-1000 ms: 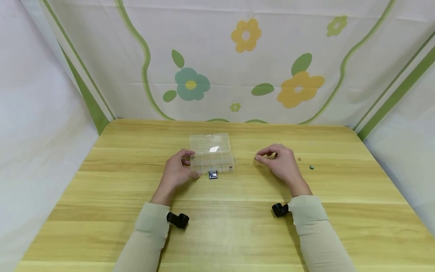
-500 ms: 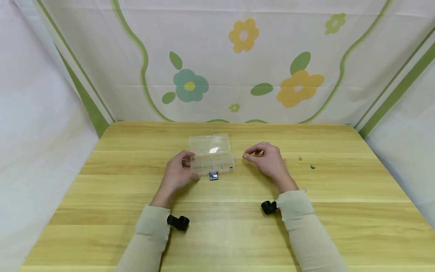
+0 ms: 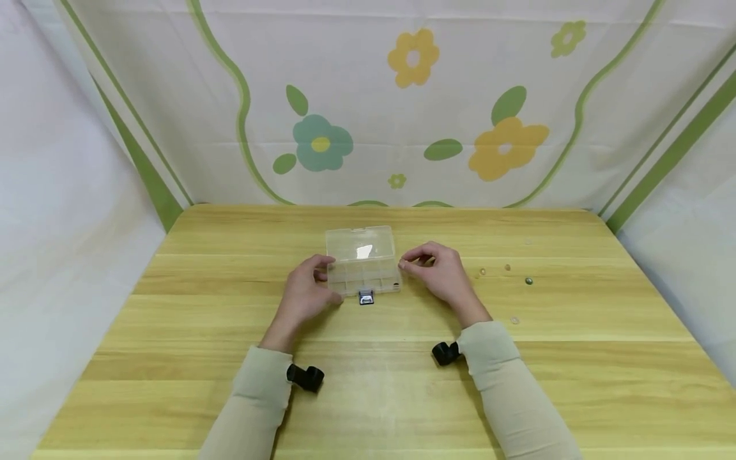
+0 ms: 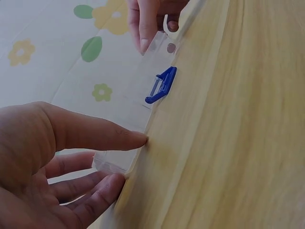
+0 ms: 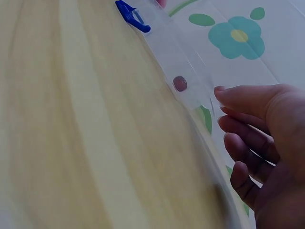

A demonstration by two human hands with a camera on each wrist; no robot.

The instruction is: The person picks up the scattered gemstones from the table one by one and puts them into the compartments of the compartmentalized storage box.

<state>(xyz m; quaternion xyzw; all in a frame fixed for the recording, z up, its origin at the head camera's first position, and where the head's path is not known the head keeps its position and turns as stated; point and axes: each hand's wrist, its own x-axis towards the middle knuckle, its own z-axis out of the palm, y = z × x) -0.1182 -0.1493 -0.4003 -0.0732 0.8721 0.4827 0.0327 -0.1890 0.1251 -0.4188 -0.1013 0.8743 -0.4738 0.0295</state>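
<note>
A clear plastic compartment box (image 3: 336,273) stands on the table with its lid (image 3: 351,243) raised at the back. Its blue latch (image 4: 163,86) hangs down at the front. One dark reddish bead-like piece (image 5: 180,83) lies in the near right compartment. My left hand (image 3: 305,287) grips the box's left end between thumb and fingers. At the right end is my right hand (image 3: 437,271), its thumb (image 5: 248,98) and forefinger tips close together by the wall. Whether they pinch something small is hidden.
On the wooden table (image 3: 368,396), right of the hands, lie a dark green piece (image 3: 529,281), small orange-brown pieces (image 3: 508,268) and a clear piece (image 3: 514,320). A flowered white cloth (image 3: 368,96) hangs behind the table.
My right hand has moved left to the box's right end, uncovering small pieces on the table. The box and my left hand have shifted slightly right.
</note>
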